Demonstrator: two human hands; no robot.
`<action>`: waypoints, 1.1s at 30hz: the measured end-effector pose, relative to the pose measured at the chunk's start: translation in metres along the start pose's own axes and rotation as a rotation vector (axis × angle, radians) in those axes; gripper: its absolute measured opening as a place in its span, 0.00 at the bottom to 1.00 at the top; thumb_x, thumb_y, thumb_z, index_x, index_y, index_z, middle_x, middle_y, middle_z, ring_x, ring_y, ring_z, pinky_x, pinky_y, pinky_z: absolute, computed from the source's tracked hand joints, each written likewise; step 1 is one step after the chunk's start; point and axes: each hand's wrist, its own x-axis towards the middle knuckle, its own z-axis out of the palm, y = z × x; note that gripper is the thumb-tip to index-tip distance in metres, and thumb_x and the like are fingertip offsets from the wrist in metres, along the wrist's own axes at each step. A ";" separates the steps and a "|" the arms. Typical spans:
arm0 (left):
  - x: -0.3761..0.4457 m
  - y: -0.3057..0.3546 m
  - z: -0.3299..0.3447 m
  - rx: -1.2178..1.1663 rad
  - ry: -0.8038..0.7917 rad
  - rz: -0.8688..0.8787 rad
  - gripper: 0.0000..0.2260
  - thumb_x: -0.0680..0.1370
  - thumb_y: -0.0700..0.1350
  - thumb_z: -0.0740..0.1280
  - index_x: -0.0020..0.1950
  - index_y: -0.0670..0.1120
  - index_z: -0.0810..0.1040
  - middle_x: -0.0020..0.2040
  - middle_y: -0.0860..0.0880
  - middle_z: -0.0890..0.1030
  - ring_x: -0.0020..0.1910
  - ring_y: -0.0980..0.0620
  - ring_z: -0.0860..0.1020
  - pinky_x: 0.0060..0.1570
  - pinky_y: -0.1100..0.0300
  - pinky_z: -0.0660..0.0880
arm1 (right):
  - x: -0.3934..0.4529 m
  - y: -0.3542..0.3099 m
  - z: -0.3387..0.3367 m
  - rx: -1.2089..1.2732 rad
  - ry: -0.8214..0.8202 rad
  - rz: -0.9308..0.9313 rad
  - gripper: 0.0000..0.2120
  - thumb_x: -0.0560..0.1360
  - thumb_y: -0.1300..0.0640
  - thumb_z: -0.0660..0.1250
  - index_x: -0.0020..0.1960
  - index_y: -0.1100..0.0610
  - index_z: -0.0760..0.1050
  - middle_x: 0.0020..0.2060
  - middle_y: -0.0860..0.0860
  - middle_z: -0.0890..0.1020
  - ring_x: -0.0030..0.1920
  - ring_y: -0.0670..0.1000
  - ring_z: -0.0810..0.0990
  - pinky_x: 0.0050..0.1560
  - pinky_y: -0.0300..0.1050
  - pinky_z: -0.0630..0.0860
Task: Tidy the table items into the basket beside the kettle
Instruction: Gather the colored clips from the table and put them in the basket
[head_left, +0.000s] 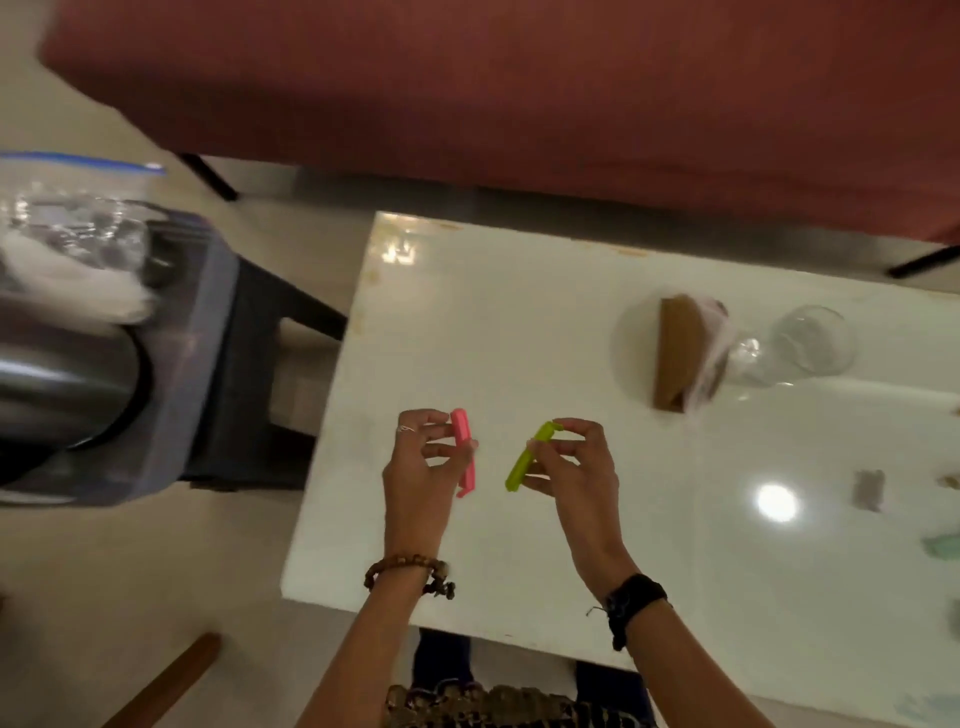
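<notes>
My left hand (422, 470) pinches a pink plastic clip (464, 451) above the left part of the white table (467, 332). A lime green clip (529, 462) is pinched in my right hand (574, 467), a little to the right of the pink one. Both clips are held off the tabletop, apart from each other. At the far left a grey plastic basket (205, 364) stands on a dark stool, with a steel kettle (62, 384) in it and a clear zip bag (72, 228) at its far end.
A brown folded packet (680, 358) and a clear glass lying on its side (800, 345) are on the table at the right. Small items (868, 489) lie near the right edge. A red sofa (519, 88) runs behind the table. A wooden stick (171, 680) is at lower left.
</notes>
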 end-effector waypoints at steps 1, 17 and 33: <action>0.011 0.004 -0.029 0.016 0.042 0.025 0.13 0.71 0.38 0.71 0.51 0.48 0.72 0.43 0.58 0.77 0.40 0.62 0.77 0.28 0.77 0.71 | -0.003 -0.006 0.031 -0.007 -0.045 -0.018 0.10 0.74 0.62 0.67 0.54 0.56 0.71 0.45 0.56 0.80 0.40 0.52 0.83 0.35 0.36 0.79; 0.131 -0.056 -0.311 0.659 0.194 -0.016 0.10 0.79 0.51 0.60 0.54 0.46 0.72 0.48 0.42 0.82 0.49 0.40 0.80 0.48 0.46 0.77 | -0.017 -0.005 0.373 -0.837 -0.467 -0.409 0.07 0.73 0.60 0.64 0.49 0.57 0.67 0.41 0.56 0.80 0.41 0.60 0.80 0.41 0.55 0.78; 0.128 -0.081 -0.306 0.686 0.123 -0.035 0.12 0.80 0.47 0.58 0.59 0.42 0.71 0.55 0.41 0.76 0.56 0.43 0.76 0.54 0.47 0.75 | -0.030 0.031 0.373 -1.336 -0.553 -0.708 0.12 0.80 0.57 0.57 0.54 0.59 0.78 0.53 0.55 0.77 0.46 0.55 0.80 0.44 0.46 0.77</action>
